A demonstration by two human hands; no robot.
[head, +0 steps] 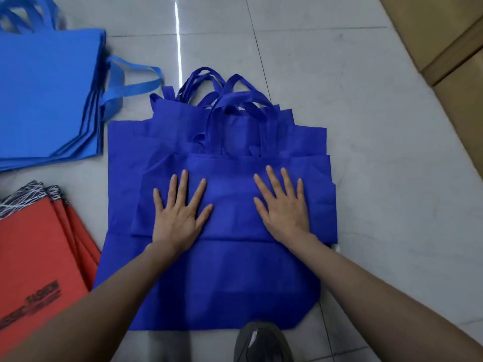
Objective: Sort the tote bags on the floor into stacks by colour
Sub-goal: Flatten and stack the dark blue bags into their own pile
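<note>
A stack of dark blue tote bags (230, 273) lies on the tiled floor in the middle of the view, handles pointing away from me. My left hand (180, 212) and my right hand (283, 205) lie flat on the top bag, fingers spread, pressing it down. To the upper left is a stack of lighter blue tote bags (47, 100), its handles sticking out to the right. At the lower left sits a stack of red tote bags (34, 257) with black print and a black-and-white patterned top edge.
Brown cardboard boxes (449, 48) stand along the right edge. A grey shoe (261, 343) shows at the bottom, just below the dark blue stack. Bare grey floor tiles (392, 178) stretch to the right and beyond the bags.
</note>
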